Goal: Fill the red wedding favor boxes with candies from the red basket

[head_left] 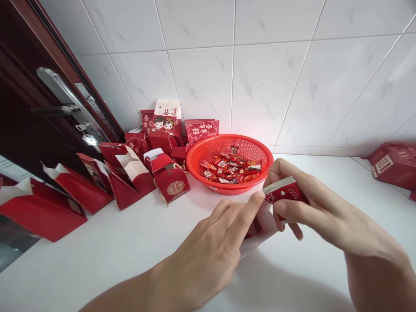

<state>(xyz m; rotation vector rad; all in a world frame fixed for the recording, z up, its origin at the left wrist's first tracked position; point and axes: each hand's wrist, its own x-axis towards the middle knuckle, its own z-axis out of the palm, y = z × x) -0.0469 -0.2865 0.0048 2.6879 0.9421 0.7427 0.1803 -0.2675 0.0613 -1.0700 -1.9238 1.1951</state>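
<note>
In front of me a small red and white paper gift box (256, 236) stands low on the table, mostly hidden behind my hands. My left hand (216, 247) closes on its left side, index fingertip touching a red printed piece (282, 190) with a white saw-toothed edge. That piece is gripped between the thumb and fingers of my right hand (320, 203). I cannot tell whether it is part of the box. Just behind the hands sits a red plastic basket (230, 189) with several red-wrapped candies (227, 167) in it.
On the left, several open red paper boxes (87, 186) line the white table (130, 260). More printed gift boxes (164, 125) lean against the tiled wall (201, 69). A red carton (394, 164) is at far right. A dark door with a metal handle (69, 108) borders the left.
</note>
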